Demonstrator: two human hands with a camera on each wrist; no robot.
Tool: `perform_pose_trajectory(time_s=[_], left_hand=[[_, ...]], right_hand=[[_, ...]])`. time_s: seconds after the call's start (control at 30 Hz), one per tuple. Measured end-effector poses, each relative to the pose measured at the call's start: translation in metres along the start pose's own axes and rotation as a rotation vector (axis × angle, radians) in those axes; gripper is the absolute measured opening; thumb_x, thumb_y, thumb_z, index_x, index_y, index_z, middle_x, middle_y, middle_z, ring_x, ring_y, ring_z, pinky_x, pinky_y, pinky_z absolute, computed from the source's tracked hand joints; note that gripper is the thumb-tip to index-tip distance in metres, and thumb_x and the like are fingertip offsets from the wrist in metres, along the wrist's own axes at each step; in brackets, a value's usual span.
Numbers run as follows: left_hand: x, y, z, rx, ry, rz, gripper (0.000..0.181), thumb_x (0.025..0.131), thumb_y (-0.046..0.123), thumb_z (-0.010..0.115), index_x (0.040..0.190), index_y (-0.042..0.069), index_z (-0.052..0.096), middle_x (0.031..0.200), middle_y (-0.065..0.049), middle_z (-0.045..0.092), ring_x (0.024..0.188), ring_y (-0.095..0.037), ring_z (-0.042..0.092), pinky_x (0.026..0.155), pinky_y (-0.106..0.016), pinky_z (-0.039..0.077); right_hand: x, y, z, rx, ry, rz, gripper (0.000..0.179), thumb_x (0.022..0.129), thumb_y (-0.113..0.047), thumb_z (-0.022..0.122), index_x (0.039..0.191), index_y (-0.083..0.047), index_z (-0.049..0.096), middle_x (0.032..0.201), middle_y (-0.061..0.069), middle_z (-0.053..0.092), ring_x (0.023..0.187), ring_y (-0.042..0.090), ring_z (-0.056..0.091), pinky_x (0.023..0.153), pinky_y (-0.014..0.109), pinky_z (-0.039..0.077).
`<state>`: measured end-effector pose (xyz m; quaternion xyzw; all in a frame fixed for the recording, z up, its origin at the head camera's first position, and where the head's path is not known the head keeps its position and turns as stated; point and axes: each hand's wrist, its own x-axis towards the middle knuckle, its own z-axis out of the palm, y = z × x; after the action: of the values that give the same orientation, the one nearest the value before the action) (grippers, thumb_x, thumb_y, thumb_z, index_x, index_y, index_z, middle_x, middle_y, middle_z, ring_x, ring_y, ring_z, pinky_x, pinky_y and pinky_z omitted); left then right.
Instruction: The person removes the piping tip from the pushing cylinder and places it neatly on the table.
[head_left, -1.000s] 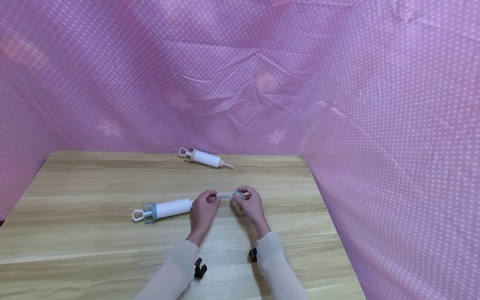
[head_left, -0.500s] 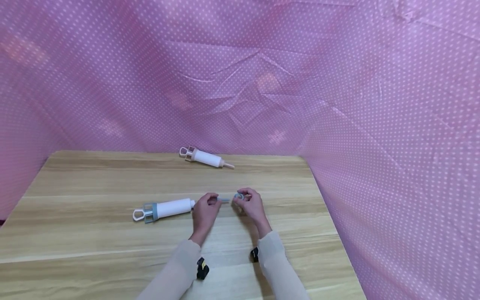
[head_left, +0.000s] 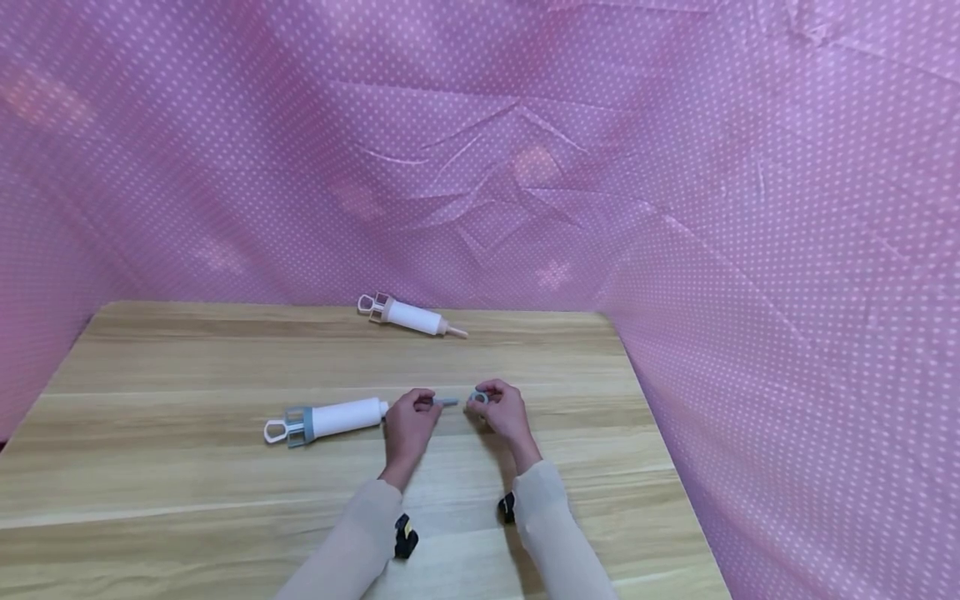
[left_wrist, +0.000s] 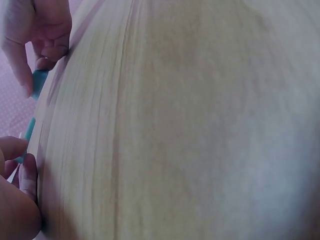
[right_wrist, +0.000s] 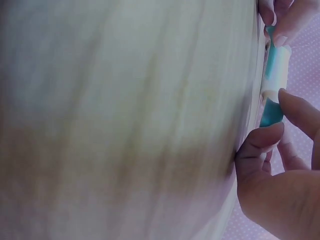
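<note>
In the head view my left hand [head_left: 409, 427] pinches a thin blue-green nozzle [head_left: 447, 402], its narrow end pointing right. A short gap away, my right hand [head_left: 506, 414] holds a blue-green ring [head_left: 478, 397] between thumb and fingers. Both parts show at the edge of the left wrist view, the nozzle [left_wrist: 30, 131] below the ring piece [left_wrist: 39, 82]. Just left of my left hand lies a large white syringe [head_left: 348, 417] with a blue-green collar and a white loop handle; its bare white tip points toward that hand.
A second white syringe [head_left: 414, 317] with a beige collar and nozzle lies near the back edge of the wooden table [head_left: 187, 358]. Pink dotted cloth [head_left: 480, 167] hangs behind and to the right. A black wrist device [head_left: 405, 537] sits by the left sleeve.
Both hands have come slightly toward the front of the table with the nozzle and ring. The ring has turned so its opening shows more. Both syringes stay in place.
</note>
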<state>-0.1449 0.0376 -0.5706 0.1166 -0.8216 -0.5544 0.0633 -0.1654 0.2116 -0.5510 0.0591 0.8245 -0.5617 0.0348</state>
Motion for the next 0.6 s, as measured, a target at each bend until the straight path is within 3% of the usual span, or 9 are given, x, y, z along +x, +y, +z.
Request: perform_pose_trajectory(time_s=[0.3, 0.6], left_hand=[[0.010, -0.002, -0.004, 0.023, -0.040, 0.035, 0.023, 0.084, 0.013, 0.082, 0.105, 0.006, 0.076, 0.091, -0.006, 0.076, 0.083, -0.020, 0.072, 0.075, -0.040, 0.059], [0.022, 0.000, -0.009, 0.051, -0.079, 0.015, 0.025, 0.083, 0.012, 0.081, 0.107, 0.008, 0.075, 0.092, -0.005, 0.075, 0.084, -0.019, 0.071, 0.075, -0.039, 0.059]], right_hand=[[0.005, -0.004, 0.005, -0.015, 0.004, 0.011, 0.031, 0.080, -0.001, 0.083, 0.107, 0.005, 0.069, 0.090, 0.012, 0.067, 0.074, 0.015, 0.058, 0.061, 0.024, 0.049], [0.007, -0.010, 0.009, -0.019, 0.011, 0.041, 0.030, 0.083, -0.003, 0.082, 0.109, 0.004, 0.069, 0.091, 0.011, 0.066, 0.074, 0.016, 0.058, 0.061, 0.024, 0.049]])
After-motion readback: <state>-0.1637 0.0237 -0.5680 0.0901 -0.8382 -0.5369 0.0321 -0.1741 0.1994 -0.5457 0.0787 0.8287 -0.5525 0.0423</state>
